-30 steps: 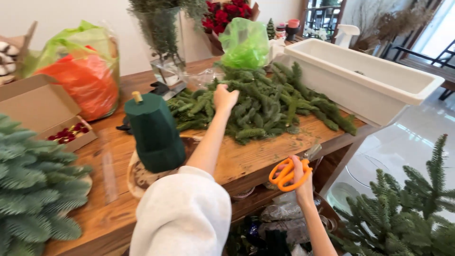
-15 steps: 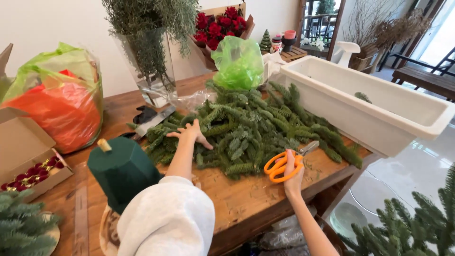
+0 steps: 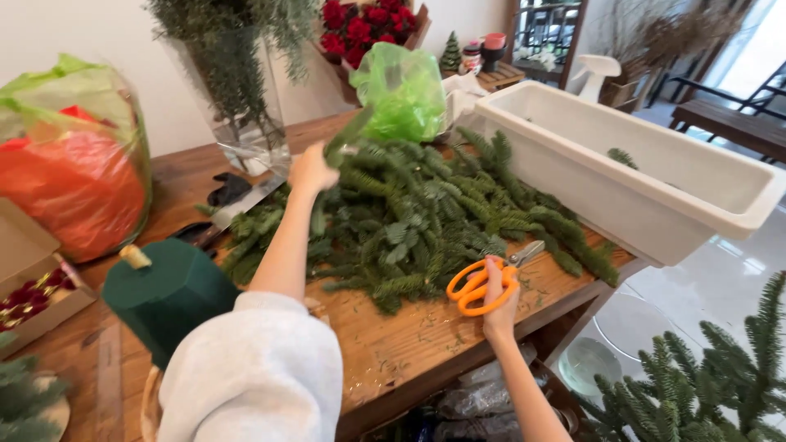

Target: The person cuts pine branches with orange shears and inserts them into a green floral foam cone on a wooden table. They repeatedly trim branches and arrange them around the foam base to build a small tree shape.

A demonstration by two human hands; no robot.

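My left hand (image 3: 312, 169) is raised over the pile of fir branches (image 3: 426, 217) on the wooden table (image 3: 393, 352) and grips a single fir sprig (image 3: 347, 135) that sticks up to the right. My right hand (image 3: 499, 307) holds orange-handled scissors (image 3: 481, 282) at the table's front edge, blades pointing toward the pile. A dark green foam cone (image 3: 168, 295) with a wooden peg on top stands near my left elbow.
A long white planter trough (image 3: 655, 176) sits at the right end. A glass vase of greenery (image 3: 246, 123), a green bag (image 3: 401, 90), red roses (image 3: 360, 24), an orange and green bag (image 3: 70, 164) and a cardboard box of red berries (image 3: 33, 295) line the table. Fir branches (image 3: 704, 368) lie lower right.
My left hand has closed on a sprig and lifted it up out of the pile. My right hand with the scissors has stayed at the front edge.
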